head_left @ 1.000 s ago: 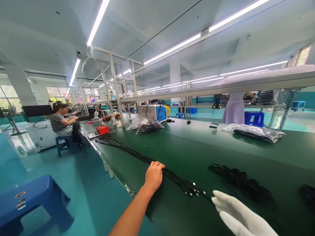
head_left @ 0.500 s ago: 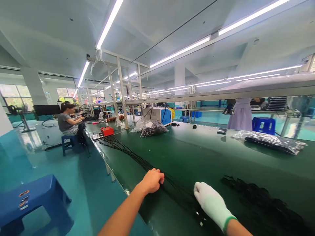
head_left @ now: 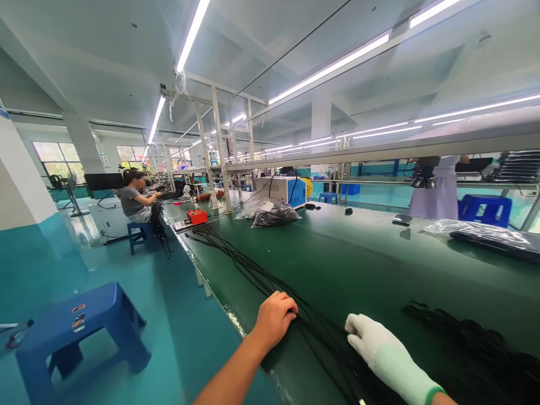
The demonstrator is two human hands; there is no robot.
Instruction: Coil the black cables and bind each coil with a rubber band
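A long bundle of black cables (head_left: 248, 260) runs lengthwise along the green tabletop toward me. My left hand (head_left: 276, 318), bare, lies over the bundle near the table's front edge, its fingers curled closed on some of the cables. My right hand (head_left: 375, 343) wears a white glove with a green cuff. It hovers just right of the cables, fingers bent in and thumb close to them; whatever they pinch is hidden. Cable ends with a pale connector (head_left: 361, 401) show at the bottom edge. Right of the glove lies a dark pile of coiled black cables (head_left: 468, 337).
A red device (head_left: 196, 216) sits at the table's far left. Beyond the cables are a plastic bag of dark items (head_left: 275, 215) and a blue-white machine (head_left: 291, 191). A blue stool (head_left: 90, 315) stands on the floor at left. One person (head_left: 137, 197) sits farther along; another stands behind the table.
The view has turned left, so the scene has slid right. Both hands stay near the cables; my left fingers look more bent, and the connector ends have mostly dropped out of the frame.
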